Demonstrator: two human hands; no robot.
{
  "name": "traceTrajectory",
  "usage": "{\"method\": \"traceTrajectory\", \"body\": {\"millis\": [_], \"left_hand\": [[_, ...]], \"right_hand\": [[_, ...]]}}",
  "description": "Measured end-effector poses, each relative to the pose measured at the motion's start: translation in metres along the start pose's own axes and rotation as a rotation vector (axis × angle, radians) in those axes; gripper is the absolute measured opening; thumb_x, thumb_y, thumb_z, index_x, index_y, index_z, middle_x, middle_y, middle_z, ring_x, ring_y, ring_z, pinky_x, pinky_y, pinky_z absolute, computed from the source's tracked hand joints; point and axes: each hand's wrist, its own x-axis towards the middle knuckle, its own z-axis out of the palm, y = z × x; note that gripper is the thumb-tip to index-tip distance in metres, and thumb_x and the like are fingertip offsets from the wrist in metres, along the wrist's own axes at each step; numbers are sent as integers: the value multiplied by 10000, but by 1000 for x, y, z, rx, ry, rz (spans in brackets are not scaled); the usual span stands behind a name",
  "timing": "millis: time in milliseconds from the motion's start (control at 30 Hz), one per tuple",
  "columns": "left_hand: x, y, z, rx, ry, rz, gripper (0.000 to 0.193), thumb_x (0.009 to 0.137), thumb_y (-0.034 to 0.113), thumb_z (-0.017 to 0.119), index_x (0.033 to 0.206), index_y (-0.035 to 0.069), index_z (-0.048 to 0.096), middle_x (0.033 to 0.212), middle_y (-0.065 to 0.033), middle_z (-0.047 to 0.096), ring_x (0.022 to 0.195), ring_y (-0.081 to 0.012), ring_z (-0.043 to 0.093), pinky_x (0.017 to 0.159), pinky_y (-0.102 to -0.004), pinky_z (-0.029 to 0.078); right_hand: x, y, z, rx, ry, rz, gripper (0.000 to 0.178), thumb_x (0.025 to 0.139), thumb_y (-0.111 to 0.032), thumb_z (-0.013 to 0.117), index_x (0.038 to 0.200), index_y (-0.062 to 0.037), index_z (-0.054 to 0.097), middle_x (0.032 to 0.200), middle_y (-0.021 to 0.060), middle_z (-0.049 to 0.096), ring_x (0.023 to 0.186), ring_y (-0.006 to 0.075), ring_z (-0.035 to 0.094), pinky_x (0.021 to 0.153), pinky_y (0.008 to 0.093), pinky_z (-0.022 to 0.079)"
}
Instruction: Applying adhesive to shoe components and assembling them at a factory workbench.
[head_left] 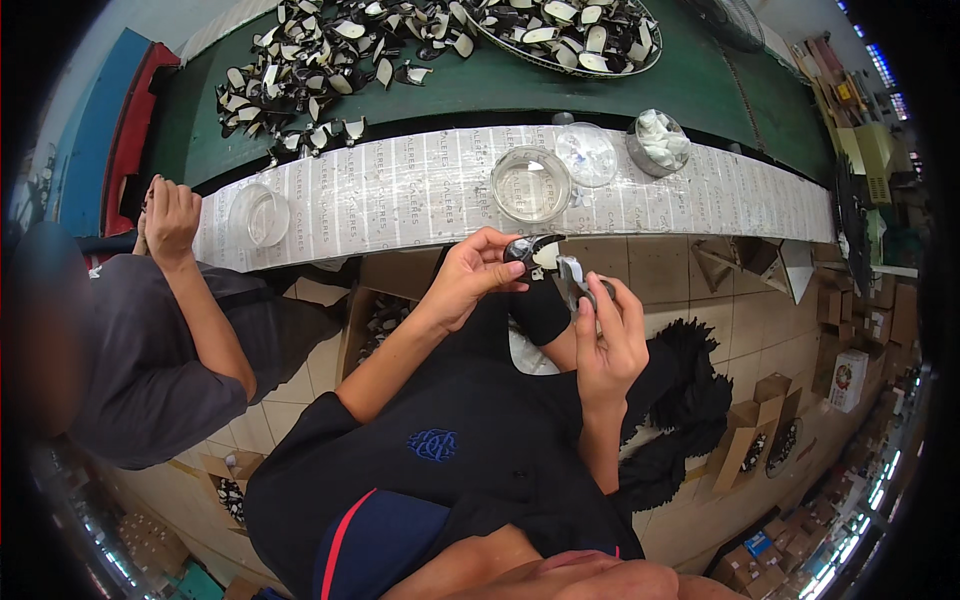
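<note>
My left hand pinches a small black and white shoe piece just below the near edge of the workbench. My right hand grips a small metal tool whose tip sits right beside that piece. Both hands are held over my lap, in front of a black cloth. A clear glass dish stands on the bench just above the hands.
The bench has a paper-covered strip with another glass dish, a clear lid and a tin of white bits. Piles of black and white pieces and a wire tray lie behind. A person's hand is at left.
</note>
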Motion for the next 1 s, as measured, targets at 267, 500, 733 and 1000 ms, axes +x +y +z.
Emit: {"method": "traceTrajectory", "body": {"millis": [267,500,733,1000], "left_hand": [[-5,5,8,2,-26,18,278,903,-2,676,1160,13,572,1091,-82,661,964,-129,656,816,-301,602],[-6,6,11,49,-22,26,292,891,1,693,1159,5,578,1102,-96,661,963,-138,662,810,-292,592],[-8,7,12,96,-8,41,297,882,7,708,1152,-1,585,1104,-98,664,962,-140,664,806,-295,587],[-7,8,12,103,1,28,283,894,16,696,1150,-10,579,1064,-93,677,950,-138,670,793,-294,598]], "right_hand": [[4,6,8,-17,-72,-139,312,855,56,697,1166,22,686,1148,152,601,813,207,636,704,321,527],[3,6,10,-41,-64,-118,309,860,46,696,1168,15,686,1149,150,600,812,211,636,709,325,528],[3,5,8,-186,-28,-45,279,887,33,668,1164,6,692,1119,158,615,889,236,669,734,325,547],[4,11,6,-295,61,1,286,876,-31,709,1161,-24,700,1113,123,611,740,167,617,698,319,497]]}}
